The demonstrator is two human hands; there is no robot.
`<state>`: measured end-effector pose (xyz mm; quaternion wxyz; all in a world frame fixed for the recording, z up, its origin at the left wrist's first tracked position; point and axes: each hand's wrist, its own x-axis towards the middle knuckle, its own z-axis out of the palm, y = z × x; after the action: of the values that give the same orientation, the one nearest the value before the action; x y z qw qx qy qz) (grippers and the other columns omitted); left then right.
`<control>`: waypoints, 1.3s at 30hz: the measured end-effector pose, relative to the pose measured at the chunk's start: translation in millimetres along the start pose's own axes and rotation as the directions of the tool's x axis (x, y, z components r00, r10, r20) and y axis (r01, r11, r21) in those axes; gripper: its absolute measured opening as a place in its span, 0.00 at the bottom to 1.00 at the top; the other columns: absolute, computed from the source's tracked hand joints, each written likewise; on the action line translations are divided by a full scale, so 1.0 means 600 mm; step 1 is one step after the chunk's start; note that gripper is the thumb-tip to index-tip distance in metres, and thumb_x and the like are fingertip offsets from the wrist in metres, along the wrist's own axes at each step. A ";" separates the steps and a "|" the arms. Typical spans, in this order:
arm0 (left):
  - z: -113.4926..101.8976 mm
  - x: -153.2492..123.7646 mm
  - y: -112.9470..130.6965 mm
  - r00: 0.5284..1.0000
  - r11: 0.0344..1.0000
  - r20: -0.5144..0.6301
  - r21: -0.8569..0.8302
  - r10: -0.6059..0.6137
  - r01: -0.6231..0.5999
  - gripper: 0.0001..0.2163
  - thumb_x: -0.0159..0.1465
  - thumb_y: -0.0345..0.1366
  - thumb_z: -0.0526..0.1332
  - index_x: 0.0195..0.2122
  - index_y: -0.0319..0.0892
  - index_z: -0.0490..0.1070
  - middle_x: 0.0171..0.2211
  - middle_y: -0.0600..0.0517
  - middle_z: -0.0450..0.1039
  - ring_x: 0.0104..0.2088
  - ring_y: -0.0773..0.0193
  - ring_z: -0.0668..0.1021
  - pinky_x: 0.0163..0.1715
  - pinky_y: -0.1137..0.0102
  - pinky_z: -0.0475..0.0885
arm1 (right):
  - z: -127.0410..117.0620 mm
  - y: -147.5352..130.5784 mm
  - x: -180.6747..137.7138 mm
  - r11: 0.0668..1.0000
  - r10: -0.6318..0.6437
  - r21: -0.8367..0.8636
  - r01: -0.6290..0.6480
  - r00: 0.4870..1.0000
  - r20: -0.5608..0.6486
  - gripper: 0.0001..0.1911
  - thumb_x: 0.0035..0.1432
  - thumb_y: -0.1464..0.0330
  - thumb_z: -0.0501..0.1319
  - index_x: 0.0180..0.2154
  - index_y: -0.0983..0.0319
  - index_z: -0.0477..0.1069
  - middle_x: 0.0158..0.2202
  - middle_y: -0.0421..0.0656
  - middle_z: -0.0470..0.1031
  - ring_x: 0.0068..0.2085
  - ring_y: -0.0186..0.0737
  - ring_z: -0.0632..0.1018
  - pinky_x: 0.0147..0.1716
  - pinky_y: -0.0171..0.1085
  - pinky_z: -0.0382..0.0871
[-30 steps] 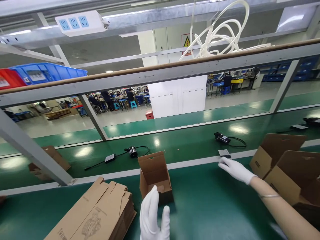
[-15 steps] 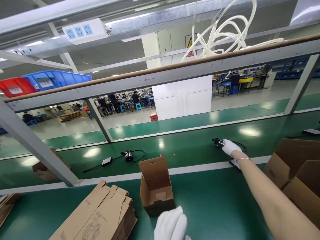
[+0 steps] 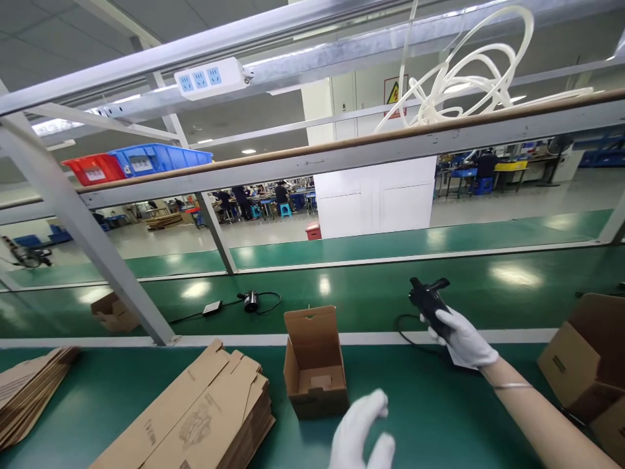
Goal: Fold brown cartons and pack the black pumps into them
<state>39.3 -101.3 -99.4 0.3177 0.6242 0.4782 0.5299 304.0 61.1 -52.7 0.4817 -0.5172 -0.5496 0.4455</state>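
On my feed, the black, tube-shaped device with stubby prongs at its far end [image 3: 427, 306] is in the air right of the box, near the white strip [image 3: 371, 339]. My right white-gloved hand [image 3: 466, 339] is wrapped round its near end, fingers clamped on it.

Progress, my read: pickup done, one box made up. Not done: device is outside the box, flap up. Partway, I'd say.

Device looks: dark, slightly glossy, tilted, prongs pointing away from me and spread; near end hidden by the glove. A thin black cable [image 3: 403, 332] loops at its left. White-faced flat piece [image 3: 459, 361] shows under the hand; can't tell if it's attached.

My left white-gloved hand [image 3: 361, 436], cut off by the frame bottom: thumb and fingers apart, nothing visible between them, near the front of the open brown cardboard box [image 3: 319, 404]. Small cardboard piece [image 3: 321, 381] inside that.

Further out: flat brown carton stack [image 3: 205, 410] left of the box, a second black device with a looped cord [image 3: 250, 301] on the green surface beyond the strip, another open brown box [image 3: 569, 361] at right, interior mostly unreadable.
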 end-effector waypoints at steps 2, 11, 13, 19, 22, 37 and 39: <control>0.029 0.025 0.038 0.973 0.907 0.151 -0.359 -0.175 0.219 0.38 0.52 0.42 0.71 0.64 0.46 0.60 0.59 0.43 0.66 0.57 0.47 0.71 0.58 0.56 0.67 | 0.047 -0.033 -0.075 0.999 -0.036 0.028 0.033 0.991 0.132 0.35 0.47 0.41 0.60 0.45 0.61 0.63 0.26 0.42 0.72 0.21 0.38 0.70 0.20 0.37 0.66; -0.034 0.030 0.070 0.991 0.546 0.126 -0.834 0.044 0.082 0.28 0.46 0.37 0.76 0.48 0.46 0.69 0.41 0.50 0.78 0.44 0.57 0.78 0.48 0.61 0.70 | 0.114 -0.120 -0.241 0.629 -0.222 -0.465 0.623 0.717 0.661 0.12 0.61 0.64 0.59 0.46 0.54 0.73 0.38 0.41 0.79 0.37 0.44 0.80 0.36 0.37 0.72; -0.083 0.016 0.045 0.959 0.628 0.255 -0.769 0.127 0.121 0.34 0.42 0.34 0.77 0.50 0.46 0.67 0.38 0.50 0.78 0.38 0.59 0.78 0.41 0.65 0.71 | 0.097 -0.136 -0.243 0.455 -0.308 -0.466 0.759 0.625 0.717 0.09 0.65 0.64 0.56 0.37 0.55 0.75 0.28 0.39 0.76 0.28 0.38 0.77 0.27 0.34 0.66; -0.125 -0.018 0.024 0.813 0.727 0.576 -0.522 -0.085 0.446 0.36 0.33 0.35 0.80 0.45 0.40 0.70 0.34 0.50 0.75 0.36 0.58 0.77 0.42 0.63 0.71 | 0.130 -0.214 -0.248 0.187 -0.511 -0.247 0.951 0.309 0.803 0.14 0.69 0.65 0.52 0.32 0.58 0.72 0.24 0.39 0.70 0.24 0.35 0.69 0.24 0.36 0.55; -0.108 -0.020 0.042 0.625 0.790 0.772 -0.310 -0.115 0.529 0.27 0.35 0.38 0.79 0.37 0.38 0.73 0.32 0.51 0.73 0.34 0.59 0.76 0.40 0.65 0.72 | 0.188 -0.219 -0.231 0.401 -0.383 -0.118 0.908 0.284 0.879 0.17 0.65 0.57 0.58 0.27 0.59 0.71 0.23 0.37 0.70 0.25 0.33 0.70 0.25 0.33 0.57; -0.089 -0.037 0.052 0.971 0.903 0.077 -0.359 -0.226 0.238 0.28 0.38 0.26 0.70 0.44 0.40 0.68 0.40 0.48 0.75 0.42 0.52 0.77 0.46 0.59 0.73 | 0.222 -0.136 -0.264 0.670 -0.130 -0.387 0.633 0.613 0.779 0.40 0.56 0.58 0.62 0.66 0.59 0.52 0.44 0.47 0.79 0.40 0.49 0.80 0.36 0.39 0.71; -0.094 -0.029 0.053 0.980 0.919 0.052 -0.341 -0.191 0.197 0.30 0.41 0.33 0.75 0.45 0.40 0.68 0.40 0.47 0.75 0.41 0.52 0.77 0.45 0.58 0.74 | 0.220 -0.141 -0.268 0.583 -0.123 -0.477 0.658 0.652 0.748 0.39 0.56 0.62 0.63 0.67 0.57 0.51 0.41 0.46 0.80 0.38 0.50 0.80 0.34 0.41 0.72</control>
<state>-6.3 -134.7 -63.5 0.4771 0.5131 0.4345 0.5660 161.4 -104.1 1.7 0.1111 -0.3290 -0.9130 0.2140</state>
